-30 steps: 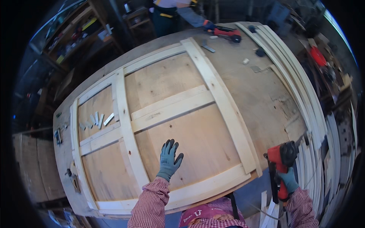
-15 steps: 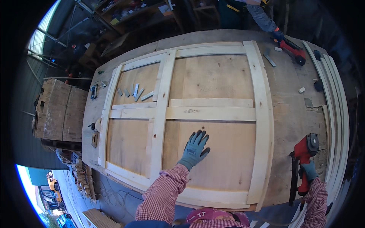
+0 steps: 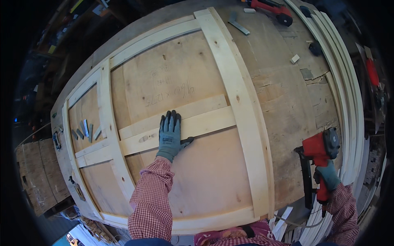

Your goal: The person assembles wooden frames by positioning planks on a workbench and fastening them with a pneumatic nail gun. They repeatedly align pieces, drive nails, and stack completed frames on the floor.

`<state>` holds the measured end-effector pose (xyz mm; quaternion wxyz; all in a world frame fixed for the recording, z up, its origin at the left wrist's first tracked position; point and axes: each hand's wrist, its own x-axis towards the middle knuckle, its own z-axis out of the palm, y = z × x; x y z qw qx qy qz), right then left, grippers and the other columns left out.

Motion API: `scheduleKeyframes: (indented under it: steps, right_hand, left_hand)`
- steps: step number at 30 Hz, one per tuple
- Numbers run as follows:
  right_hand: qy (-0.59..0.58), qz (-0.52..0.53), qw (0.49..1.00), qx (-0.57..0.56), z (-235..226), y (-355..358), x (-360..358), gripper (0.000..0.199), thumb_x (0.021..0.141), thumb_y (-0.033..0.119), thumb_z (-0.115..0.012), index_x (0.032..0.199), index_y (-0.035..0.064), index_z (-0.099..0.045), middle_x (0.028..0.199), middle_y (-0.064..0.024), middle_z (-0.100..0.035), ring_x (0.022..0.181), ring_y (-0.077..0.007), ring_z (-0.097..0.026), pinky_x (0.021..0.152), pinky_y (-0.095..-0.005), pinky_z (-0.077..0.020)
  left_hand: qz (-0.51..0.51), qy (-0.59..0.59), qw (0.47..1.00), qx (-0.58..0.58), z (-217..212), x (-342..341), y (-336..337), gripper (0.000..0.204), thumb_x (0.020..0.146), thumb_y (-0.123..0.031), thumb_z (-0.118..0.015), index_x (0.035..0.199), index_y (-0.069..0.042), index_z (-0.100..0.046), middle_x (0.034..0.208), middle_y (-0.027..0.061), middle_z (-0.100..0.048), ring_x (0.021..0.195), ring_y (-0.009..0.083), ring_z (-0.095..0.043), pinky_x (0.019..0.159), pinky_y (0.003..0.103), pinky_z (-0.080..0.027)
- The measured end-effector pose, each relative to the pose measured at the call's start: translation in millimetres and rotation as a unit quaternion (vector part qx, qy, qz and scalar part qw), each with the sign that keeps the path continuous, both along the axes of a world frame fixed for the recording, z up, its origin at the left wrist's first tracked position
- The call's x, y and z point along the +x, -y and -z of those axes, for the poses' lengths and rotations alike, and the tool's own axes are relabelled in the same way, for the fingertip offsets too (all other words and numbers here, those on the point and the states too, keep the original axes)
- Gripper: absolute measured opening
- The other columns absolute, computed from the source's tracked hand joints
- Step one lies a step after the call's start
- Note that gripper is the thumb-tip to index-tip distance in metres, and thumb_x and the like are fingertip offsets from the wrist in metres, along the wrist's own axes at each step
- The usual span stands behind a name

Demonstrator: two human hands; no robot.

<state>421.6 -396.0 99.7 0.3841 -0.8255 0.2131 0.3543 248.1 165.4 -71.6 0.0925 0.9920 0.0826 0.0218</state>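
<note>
My left hand (image 3: 169, 137), in a grey-blue glove with black fingertips, lies with stretched fingers on the middle crosspiece (image 3: 209, 123) of a wooden panel frame. Its thumb points to the right, off the slat. Pale slats border the plywood sheet (image 3: 205, 172) and divide it into sections. At the right, my gloved right hand (image 3: 328, 175) grips the handle of a red and black nail gun (image 3: 318, 147), held beside the frame's right edge with its black magazine pointing down. Several metal staple strips (image 3: 87, 130) rest in the far left section.
Another red pneumatic gun (image 3: 271, 8) lies at the far edge of the worktable (image 3: 283, 82). Near it are a metal strip (image 3: 239, 27) and a small wood block (image 3: 294, 59). Long pale slats (image 3: 340, 82) run along the right side. Stacked cardboard (image 3: 41, 176) stands at left.
My left hand has moved from the bare plywood up onto the crosspiece. The view has turned and shifted right. The nail gun stays in my right hand; the co-worker's arm has left the view.
</note>
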Motion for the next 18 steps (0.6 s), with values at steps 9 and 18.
scheduleKeyframes:
  steps: [9,18]
  right_hand:
    - [-0.013,0.025,1.0,0.001,-2.3,-7.3,7.7,0.045,0.079,0.0,-0.054,0.121,0.0045,-0.036,0.063,-0.0139,-0.056,0.043,-0.025,-0.054,0.038,-0.0348,-0.0443]
    - [0.001,0.021,1.0,-0.012,-1.1,-13.9,-1.1,0.04,0.079,0.002,-0.054,0.117,0.0006,-0.041,0.061,-0.0133,-0.056,0.041,-0.0237,-0.054,0.038,-0.0338,-0.0437]
  left_hand:
    - [0.017,-0.07,0.997,0.031,10.9,-2.3,-3.4,0.108,0.068,-0.058,-0.069,0.145,0.005,-0.027,0.154,0.0221,-0.02,0.144,0.0395,-0.013,0.117,0.055,-0.007]
    - [0.037,-0.084,0.996,-0.007,2.5,9.1,0.7,0.105,0.072,-0.056,-0.068,0.147,0.002,-0.024,0.156,0.0204,-0.016,0.145,0.0397,-0.008,0.116,0.057,-0.002]
